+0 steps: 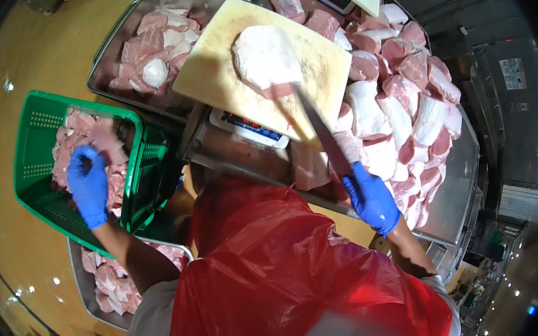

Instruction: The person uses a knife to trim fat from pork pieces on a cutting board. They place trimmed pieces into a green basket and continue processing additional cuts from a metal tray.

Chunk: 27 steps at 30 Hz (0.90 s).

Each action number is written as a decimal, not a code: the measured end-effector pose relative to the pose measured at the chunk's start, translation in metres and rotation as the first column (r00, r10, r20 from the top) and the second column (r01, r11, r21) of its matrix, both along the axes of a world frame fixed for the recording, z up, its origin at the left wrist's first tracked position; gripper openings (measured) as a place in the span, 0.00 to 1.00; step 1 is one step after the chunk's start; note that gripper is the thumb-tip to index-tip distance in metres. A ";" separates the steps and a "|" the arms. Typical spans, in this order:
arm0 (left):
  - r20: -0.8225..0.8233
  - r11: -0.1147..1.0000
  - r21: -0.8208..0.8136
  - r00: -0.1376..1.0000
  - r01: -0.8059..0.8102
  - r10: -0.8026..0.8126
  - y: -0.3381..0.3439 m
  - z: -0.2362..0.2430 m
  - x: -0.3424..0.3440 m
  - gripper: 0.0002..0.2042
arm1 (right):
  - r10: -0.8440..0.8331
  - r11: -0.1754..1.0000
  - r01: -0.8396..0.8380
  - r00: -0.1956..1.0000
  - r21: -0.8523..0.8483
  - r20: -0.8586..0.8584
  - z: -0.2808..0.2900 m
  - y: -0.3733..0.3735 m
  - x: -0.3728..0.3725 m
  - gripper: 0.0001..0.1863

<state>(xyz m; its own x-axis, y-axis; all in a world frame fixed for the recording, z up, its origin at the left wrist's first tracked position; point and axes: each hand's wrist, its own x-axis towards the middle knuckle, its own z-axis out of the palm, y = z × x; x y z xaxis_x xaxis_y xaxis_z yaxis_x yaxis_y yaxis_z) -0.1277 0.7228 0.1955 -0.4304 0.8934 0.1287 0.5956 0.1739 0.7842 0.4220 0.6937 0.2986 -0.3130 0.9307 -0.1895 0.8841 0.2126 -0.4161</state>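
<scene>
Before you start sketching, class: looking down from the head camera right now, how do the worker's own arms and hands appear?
The left hand and right hand each wear a thin, close-fitting blue glove reaching to the wrist. Above the gloves, the forearms are bare, up to pale, whitish sleeves. No markings can be made out on either glove.

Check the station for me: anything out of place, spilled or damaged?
I see no clear spill or damage. Mildly odd: the cutting board hides much of the scale from this view, and its surface shows brownish marks beside the meat.
</scene>
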 end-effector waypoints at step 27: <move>0.120 0.901 0.379 0.954 0.212 -0.275 0.126 -0.048 0.317 0.34 | 0.050 0.845 0.126 0.949 0.519 -0.311 -0.070 0.106 -0.024 0.11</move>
